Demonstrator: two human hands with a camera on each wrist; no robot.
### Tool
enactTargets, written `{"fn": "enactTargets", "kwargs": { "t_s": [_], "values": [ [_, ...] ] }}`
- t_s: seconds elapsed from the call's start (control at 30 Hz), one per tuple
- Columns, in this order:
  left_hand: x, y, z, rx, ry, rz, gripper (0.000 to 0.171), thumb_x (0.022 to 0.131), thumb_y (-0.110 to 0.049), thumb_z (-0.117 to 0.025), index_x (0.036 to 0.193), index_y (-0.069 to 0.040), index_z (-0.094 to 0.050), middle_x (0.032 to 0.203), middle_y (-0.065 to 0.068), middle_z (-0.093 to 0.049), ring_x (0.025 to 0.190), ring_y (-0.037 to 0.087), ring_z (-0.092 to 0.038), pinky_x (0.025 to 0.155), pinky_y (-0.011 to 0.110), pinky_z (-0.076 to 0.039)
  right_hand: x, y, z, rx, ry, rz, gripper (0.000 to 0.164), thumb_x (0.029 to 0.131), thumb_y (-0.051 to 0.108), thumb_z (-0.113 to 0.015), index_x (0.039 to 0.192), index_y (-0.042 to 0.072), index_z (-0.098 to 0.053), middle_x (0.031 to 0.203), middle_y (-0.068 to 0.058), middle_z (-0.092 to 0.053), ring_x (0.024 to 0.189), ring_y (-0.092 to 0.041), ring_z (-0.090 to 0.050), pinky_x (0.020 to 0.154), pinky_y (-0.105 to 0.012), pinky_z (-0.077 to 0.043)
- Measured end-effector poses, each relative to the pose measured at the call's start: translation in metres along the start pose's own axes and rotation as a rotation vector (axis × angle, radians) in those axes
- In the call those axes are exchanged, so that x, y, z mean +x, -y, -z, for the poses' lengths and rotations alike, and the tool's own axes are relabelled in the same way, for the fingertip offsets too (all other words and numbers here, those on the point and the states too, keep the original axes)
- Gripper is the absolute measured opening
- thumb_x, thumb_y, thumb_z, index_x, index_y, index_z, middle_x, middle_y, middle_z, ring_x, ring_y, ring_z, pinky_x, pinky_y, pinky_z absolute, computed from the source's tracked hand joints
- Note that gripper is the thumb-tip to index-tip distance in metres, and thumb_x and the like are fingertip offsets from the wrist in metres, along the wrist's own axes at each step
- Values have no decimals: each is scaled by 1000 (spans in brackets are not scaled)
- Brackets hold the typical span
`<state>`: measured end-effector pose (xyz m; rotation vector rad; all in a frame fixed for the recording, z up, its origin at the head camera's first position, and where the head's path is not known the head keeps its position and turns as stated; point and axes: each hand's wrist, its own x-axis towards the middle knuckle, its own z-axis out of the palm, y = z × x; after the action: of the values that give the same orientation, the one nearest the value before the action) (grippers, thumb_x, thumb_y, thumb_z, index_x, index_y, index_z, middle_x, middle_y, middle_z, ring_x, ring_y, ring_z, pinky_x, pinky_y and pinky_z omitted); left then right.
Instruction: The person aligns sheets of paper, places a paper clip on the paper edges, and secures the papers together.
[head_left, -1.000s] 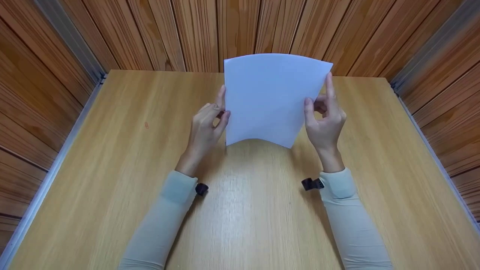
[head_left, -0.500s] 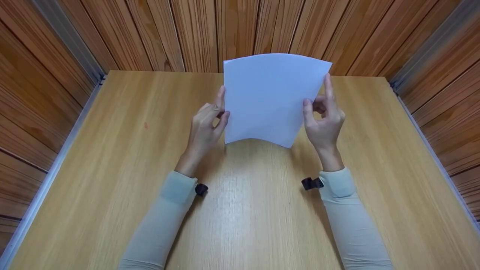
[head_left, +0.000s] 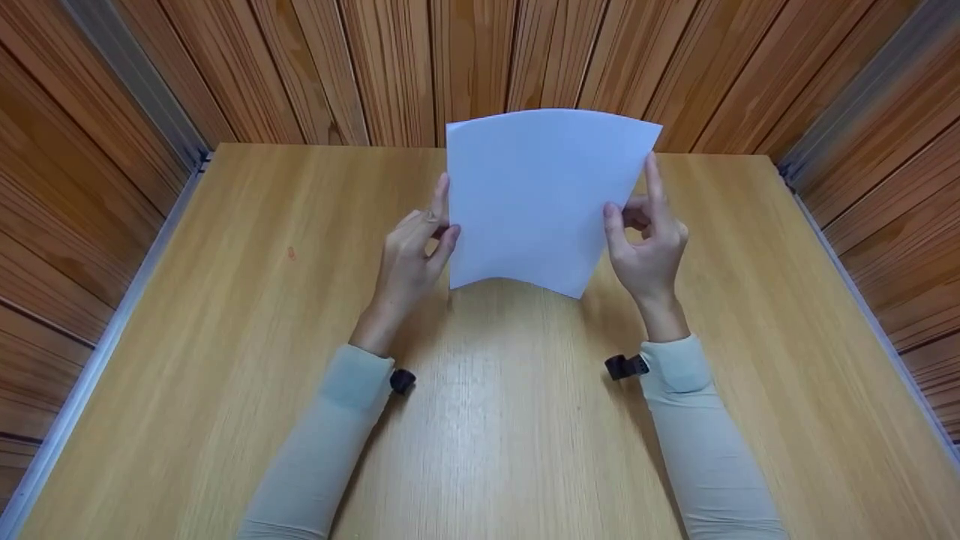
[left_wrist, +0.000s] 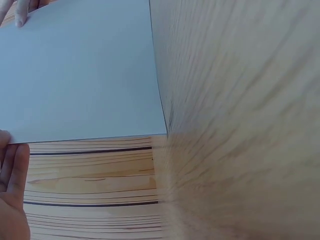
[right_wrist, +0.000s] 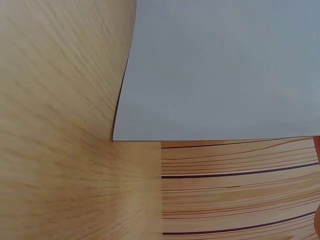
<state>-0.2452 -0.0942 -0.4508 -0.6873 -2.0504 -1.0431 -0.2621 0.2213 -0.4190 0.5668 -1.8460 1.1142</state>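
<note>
A plain white sheet of paper (head_left: 536, 202) stands upright, facing me, its middle bowed so that the top and bottom edges curve. My left hand (head_left: 409, 251) pinches its left edge, thumb in front and fingers behind. On the opposite edge, my right hand (head_left: 649, 247) pinches the paper between thumb and fingers, with the index finger stretched up along the side. In the left wrist view, the sheet (left_wrist: 85, 75) reaches down close to the tabletop, and part of the left hand (left_wrist: 12, 185) shows at its edge. The right wrist view shows a lower corner of the paper (right_wrist: 215, 75) near the table.
A light wooden table (head_left: 480, 435) lies under both forearms. Wood-plank walls (head_left: 397, 67) enclose it at the back and sides, with metal rails along the side edges. Black wrist straps (head_left: 626, 367) sit at the sleeve cuffs. A small orange mark (head_left: 292, 253) is on the tabletop at left.
The paper and both hands stay almost still. The right hand has shifted very slightly down and left along the sheet's edge.
</note>
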Motion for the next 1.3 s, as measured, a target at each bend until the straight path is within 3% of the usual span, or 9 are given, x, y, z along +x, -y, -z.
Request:
{"fn": "enactTargets", "kwargs": {
  "t_s": [0.23,0.47,0.67,0.83,1.07,1.17,1.3],
  "values": [
    [0,-2,1,2,17,8,54,101,-9,-73,148,8,-53,92,11,-74,84,26,-69,75,33,-60,-1,-3,0,4,21,-7,65,93,-5,-72,152,-10,-45,80,-16,-71,67,-16,-66,75,-15,-57],
    [0,-3,0,3,40,53,57,101,-10,-73,152,4,-51,92,11,-74,85,26,-69,75,32,-61,-3,-5,0,15,39,-9,66,93,-7,-72,153,-11,-44,78,-16,-71,67,-13,-65,74,-15,-56],
    [-1,-2,0,6,47,57,55,101,-9,-73,151,4,-54,92,12,-73,85,26,-69,77,34,-62,-3,-5,1,12,45,-15,67,93,-7,-73,153,-11,-44,80,-16,-72,68,-14,-66,75,-15,-57],
    [2,0,-2,-10,6,13,33,99,-4,-74,131,4,-70,89,13,-73,82,29,-69,72,39,-61,-3,-6,0,14,50,-11,67,93,-8,-73,153,-11,-44,80,-16,-73,67,-17,-67,76,-15,-57],
    [3,0,-5,6,2,10,35,101,-6,-73,132,9,-67,88,13,-74,80,29,-68,71,38,-60,-4,-7,0,-3,59,-8,67,93,-7,-73,153,-11,-44,81,-16,-74,68,-21,-68,77,-15,-57],
    [3,1,-5,6,-3,17,21,100,-7,-74,118,4,-75,90,15,-75,82,29,-70,74,39,-62,-3,-6,0,0,60,-11,67,93,-8,-73,153,-11,-44,81,-16,-74,68,-21,-69,77,-15,-57],
    [2,0,-5,7,-2,23,33,99,-5,-74,130,6,-71,90,14,-75,82,29,-69,71,39,-61,-3,-7,0,1,70,-19,68,93,-7,-73,154,-10,-44,82,-16,-75,68,-21,-69,77,-15,-57]
  ]
}}
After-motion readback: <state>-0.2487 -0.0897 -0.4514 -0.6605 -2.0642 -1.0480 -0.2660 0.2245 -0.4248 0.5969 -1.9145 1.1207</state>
